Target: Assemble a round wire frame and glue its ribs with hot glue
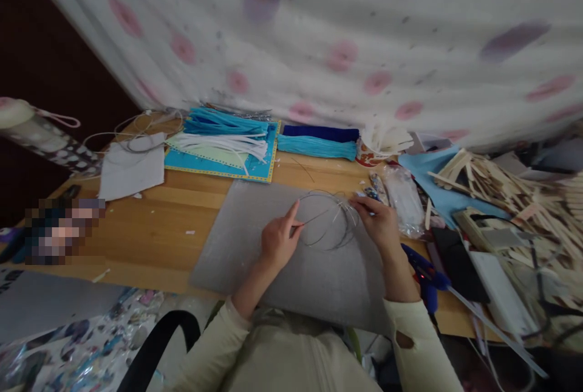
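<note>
A thin coil of wire [350, 228] lies in loose loops over a grey mat [246, 222] on the wooden table. My left hand [279, 241] is at the left of the loops, thumb and fingers pinched on a stretch of the wire while the index finger points forward. On the other side, my right hand [377, 222] is closed, with its fingertips pinching the coil's upper right part. Between the hands a strand runs roughly straight across the loops. The wire's exact ends are too thin to make out.
Blue and white pipe cleaners [228, 137] lie on a blue board at the back. To the right are a blue glue gun [426, 273], a clear plastic packet [404, 200] and a heap of wooden sticks [510, 197]. A white card [132, 167] lies back left.
</note>
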A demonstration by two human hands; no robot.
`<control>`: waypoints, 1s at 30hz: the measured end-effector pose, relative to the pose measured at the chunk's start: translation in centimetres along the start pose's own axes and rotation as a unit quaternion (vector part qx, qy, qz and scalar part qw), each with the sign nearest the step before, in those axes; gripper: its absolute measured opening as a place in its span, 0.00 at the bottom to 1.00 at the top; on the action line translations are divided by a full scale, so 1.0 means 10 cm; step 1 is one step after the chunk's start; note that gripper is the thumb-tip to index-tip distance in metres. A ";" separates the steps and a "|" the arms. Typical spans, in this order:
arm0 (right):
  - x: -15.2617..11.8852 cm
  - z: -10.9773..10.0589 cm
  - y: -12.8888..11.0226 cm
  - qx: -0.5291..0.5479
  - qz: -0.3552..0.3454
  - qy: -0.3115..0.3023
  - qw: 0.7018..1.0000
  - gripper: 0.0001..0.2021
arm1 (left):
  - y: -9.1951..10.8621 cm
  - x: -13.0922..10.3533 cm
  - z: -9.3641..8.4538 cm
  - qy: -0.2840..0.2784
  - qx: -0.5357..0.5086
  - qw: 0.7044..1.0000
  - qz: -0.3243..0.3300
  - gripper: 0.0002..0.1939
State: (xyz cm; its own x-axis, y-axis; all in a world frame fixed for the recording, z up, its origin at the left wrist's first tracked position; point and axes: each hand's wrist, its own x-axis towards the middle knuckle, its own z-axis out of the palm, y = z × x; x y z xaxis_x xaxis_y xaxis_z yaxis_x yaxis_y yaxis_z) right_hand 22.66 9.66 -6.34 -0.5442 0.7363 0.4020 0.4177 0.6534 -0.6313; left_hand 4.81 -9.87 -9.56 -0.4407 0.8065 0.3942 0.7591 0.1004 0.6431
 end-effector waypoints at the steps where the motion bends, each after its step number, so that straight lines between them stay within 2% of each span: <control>1: 0.00 0.00 0.01 -0.001 0.002 -0.001 1.000 0.12 | 0.03 0.01 -0.01 0.004 -0.004 1.000 -0.025 0.34; 4: 0.00 0.00 0.02 -0.004 0.011 -0.003 1.000 0.12 | 0.08 0.04 -0.04 0.006 -0.023 0.997 -0.069 0.37; 8: 0.01 -0.01 0.01 -0.004 0.020 -0.003 1.000 0.13 | 0.09 0.08 -0.06 0.017 -0.042 0.995 -0.090 0.40; 17: 0.01 -0.02 -0.03 -0.004 0.020 -0.004 1.000 0.13 | 0.07 0.10 -0.05 0.016 -0.068 0.992 -0.102 0.36; 30: 0.02 -0.02 -0.03 -0.010 0.010 0.001 1.000 0.12 | 0.09 0.16 -0.12 0.001 -0.050 0.994 -0.097 0.28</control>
State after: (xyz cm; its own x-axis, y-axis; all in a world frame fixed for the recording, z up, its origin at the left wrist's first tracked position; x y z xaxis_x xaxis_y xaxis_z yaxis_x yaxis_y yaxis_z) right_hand 22.61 9.65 -5.98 -0.5342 0.7495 0.3909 0.4436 0.6422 -0.6251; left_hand 4.22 -9.15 -7.60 -0.5755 0.7760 0.2581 0.6088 0.1958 0.7688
